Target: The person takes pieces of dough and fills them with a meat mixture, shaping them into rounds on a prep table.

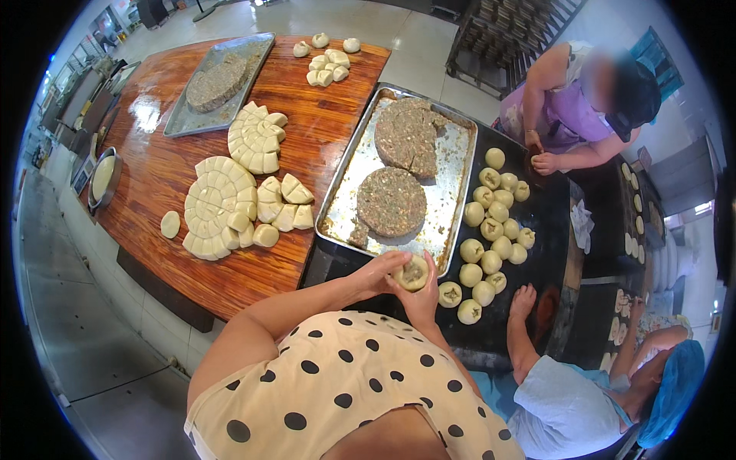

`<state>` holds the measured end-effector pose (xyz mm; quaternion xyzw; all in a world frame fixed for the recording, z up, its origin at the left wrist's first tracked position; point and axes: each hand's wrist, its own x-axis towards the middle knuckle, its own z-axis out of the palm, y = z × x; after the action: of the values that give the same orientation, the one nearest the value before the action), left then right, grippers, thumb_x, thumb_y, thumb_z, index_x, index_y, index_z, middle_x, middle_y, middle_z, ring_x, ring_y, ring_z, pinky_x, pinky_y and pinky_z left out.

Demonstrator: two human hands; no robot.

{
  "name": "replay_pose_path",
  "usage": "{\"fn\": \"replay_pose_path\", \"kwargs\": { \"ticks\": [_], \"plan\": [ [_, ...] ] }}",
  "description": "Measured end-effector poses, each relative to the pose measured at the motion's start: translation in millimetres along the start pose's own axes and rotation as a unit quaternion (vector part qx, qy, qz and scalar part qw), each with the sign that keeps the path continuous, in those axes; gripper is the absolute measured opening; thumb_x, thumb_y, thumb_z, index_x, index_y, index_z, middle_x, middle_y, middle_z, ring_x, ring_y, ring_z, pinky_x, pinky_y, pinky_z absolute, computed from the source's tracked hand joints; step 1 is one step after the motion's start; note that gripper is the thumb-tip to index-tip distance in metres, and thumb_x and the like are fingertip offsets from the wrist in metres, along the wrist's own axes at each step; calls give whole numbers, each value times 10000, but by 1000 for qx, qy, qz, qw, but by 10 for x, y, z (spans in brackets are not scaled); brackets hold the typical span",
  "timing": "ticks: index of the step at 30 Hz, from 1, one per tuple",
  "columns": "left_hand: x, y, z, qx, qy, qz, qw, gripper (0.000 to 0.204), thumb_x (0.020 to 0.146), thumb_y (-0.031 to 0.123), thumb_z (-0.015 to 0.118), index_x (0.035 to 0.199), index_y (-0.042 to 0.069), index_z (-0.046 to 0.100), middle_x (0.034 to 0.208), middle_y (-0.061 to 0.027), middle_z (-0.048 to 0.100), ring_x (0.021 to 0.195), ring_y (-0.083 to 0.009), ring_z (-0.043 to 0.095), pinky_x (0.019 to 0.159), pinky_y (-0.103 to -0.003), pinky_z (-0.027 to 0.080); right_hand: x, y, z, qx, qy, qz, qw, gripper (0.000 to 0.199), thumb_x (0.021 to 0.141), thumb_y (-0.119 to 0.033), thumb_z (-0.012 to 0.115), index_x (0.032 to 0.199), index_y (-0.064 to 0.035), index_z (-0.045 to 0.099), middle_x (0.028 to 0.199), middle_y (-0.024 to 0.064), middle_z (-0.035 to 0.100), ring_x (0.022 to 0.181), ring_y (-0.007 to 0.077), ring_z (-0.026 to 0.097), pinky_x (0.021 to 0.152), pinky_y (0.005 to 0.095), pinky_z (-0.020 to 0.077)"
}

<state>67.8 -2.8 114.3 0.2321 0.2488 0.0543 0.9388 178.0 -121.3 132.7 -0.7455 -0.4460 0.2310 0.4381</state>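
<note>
Both of my hands hold a round of dough (412, 274) near the front edge of a metal tray (442, 186). Brownish filling shows in the dough's open top. My left hand (374, 277) curls around its left side, while my right hand (421, 298) cups it from the right and below. Two mounds of speckled filling, a nearer one (391, 202) and a farther one (404, 136), sit on the tray. A small lump of filling (358, 234) lies beside the nearer mound. To the right, several filled dough balls (491, 228) rest on a dark surface.
On the wooden table (157, 172) at left are cut dough pieces (218, 201), a second tray (178, 115) with filling and a round pan (106, 181). A co-worker in purple (563, 115) stands far right; another in a blue cap (552, 399) is near right, a hand by the dough balls.
</note>
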Motion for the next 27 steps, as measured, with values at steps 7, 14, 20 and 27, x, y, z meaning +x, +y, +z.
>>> {"fn": "replay_pose_path", "kwargs": {
  "ticks": [7, 14, 20, 27],
  "plan": [
    [201, -55, -33, -6, 19, 14, 1000, 420, 937, 227, 663, 1295, 72, 509, 1177, -54, 615, 1077, -145, 609, 913, -307, 504, 100, 191, 42, 59, -10, -25, 998, 1163, 672, -252, 898, 1530, -32, 144, 1354, 197, 517, 1242, 348, 522, 1032, 421, 430],
    [194, 183, 112, 52, -11, -48, 997, 474, 927, 249, 687, 1317, 80, 476, 1180, -36, 595, 1091, -127, 591, 894, -301, 512, 207, 326, 24, 24, -1, -30, 999, 1079, 668, -258, 900, 1487, 7, 250, 1315, 197, 538, 1203, 334, 548, 1006, 409, 450],
    [260, 5, 164, -83, 1, -32, 996, 379, 958, 193, 639, 1293, 79, 503, 1200, -39, 594, 1116, -138, 594, 974, -306, 495, 176, 335, 100, 38, 62, -27, 997, 1061, 660, -256, 906, 1475, 6, 280, 1301, 188, 542, 1159, 324, 567, 989, 404, 460],
    [183, -14, 196, 85, -45, -59, 994, 575, 932, 264, 684, 1391, 84, 390, 1241, -52, 542, 1151, -151, 544, 954, -305, 478, 73, 123, -153, 61, -5, -39, 997, 1084, 653, -145, 896, 1504, -26, 236, 1321, 177, 527, 1184, 282, 548, 1007, 386, 454]
  ]
}}
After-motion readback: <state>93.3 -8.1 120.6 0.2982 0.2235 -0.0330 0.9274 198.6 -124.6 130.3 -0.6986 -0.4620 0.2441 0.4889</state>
